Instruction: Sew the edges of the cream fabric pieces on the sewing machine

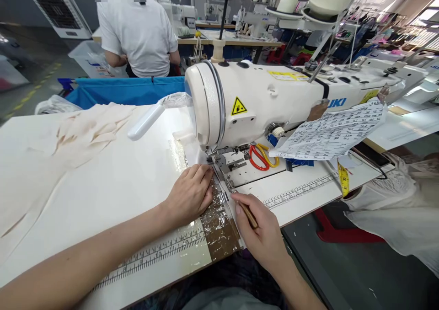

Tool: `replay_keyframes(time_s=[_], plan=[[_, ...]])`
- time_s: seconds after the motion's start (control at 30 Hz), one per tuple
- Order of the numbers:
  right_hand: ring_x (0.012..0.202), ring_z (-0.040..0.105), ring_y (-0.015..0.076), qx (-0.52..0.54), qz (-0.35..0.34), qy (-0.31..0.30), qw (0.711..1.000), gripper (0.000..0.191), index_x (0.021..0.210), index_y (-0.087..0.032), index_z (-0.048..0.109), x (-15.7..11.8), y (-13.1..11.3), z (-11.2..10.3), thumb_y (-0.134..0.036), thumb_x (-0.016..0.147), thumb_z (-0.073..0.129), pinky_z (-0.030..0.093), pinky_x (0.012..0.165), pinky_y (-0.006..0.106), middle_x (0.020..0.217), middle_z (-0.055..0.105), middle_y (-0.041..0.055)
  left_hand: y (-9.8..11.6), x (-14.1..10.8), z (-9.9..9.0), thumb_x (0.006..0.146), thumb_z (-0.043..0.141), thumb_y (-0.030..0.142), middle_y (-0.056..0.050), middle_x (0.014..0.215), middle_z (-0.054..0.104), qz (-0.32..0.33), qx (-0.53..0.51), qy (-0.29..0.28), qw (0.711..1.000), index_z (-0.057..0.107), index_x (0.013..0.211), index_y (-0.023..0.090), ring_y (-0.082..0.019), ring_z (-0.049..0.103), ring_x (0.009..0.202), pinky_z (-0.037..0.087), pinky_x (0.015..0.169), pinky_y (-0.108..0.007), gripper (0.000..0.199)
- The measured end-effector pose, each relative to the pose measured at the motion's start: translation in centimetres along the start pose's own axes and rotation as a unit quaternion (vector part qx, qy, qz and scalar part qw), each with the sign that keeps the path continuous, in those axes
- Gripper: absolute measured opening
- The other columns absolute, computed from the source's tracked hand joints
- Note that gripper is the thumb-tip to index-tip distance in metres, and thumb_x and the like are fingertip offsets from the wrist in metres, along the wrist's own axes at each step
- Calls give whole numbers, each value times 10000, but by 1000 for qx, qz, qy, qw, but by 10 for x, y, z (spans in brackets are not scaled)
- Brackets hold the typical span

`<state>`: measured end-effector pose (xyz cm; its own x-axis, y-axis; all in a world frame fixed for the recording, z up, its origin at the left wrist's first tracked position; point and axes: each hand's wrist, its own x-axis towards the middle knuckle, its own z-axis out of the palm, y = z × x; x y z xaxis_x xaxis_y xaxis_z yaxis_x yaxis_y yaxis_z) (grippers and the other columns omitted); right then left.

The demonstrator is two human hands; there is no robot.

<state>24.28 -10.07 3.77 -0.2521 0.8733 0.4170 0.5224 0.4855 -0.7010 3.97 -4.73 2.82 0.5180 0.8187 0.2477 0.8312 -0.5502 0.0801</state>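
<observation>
My left hand [190, 192] rests on the table left of the sewing machine's [254, 99] needle area, fingers bent and pressed together. Its fingertips reach the metal presser parts; what lies under them is hidden. In my right hand [262, 232], closed, is a slim wooden-handled tool [249, 215]. The front end of that tool is near a small metal guide [229, 184], and its tip is not clear. A narrow white strip [234, 214] runs between the hands toward the needle. Beneath them lies shiny clear tape over a brown patch [219, 237].
Pale fabric pieces [85, 131] are piled on the left. Red-and-yellow-handled scissors [262, 157] lie by the needle plate. A written paper sheet [329, 131] hangs off the machine. A yellow measuring tape [343, 178] dangles over the table edge. A person [140, 35] in white stands beyond a blue cloth bin [126, 90].
</observation>
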Motion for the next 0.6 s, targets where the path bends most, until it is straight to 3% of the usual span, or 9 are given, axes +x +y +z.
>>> replay_keyframes(time_s=[0.23,0.4,0.6], plan=[[696,644,163,-150,-117,-12,982,225,1098,-130,614,15,-1,26,-157,989,420,458,575,250,821,661,60,-5,0,0,973,364,238,-194,1274,549,21,-37,14,999,517,1298,-2,-287,508,1146,499,1028,-467,431],[649,648,153,-240,-117,-25,963,260,1108,-114,625,21,-3,31,-147,997,393,409,521,256,843,679,68,-5,0,-2,962,367,205,-182,1263,560,20,-43,24,999,531,1290,40,-287,524,1143,501,1015,-459,402],[624,648,146,-290,-118,-34,949,248,1113,-117,626,21,-4,33,-136,985,414,411,519,255,869,690,72,-5,1,-2,961,363,193,-180,1264,539,19,-34,20,999,526,1280,12,-283,507,1125,496,995,-445,402]])
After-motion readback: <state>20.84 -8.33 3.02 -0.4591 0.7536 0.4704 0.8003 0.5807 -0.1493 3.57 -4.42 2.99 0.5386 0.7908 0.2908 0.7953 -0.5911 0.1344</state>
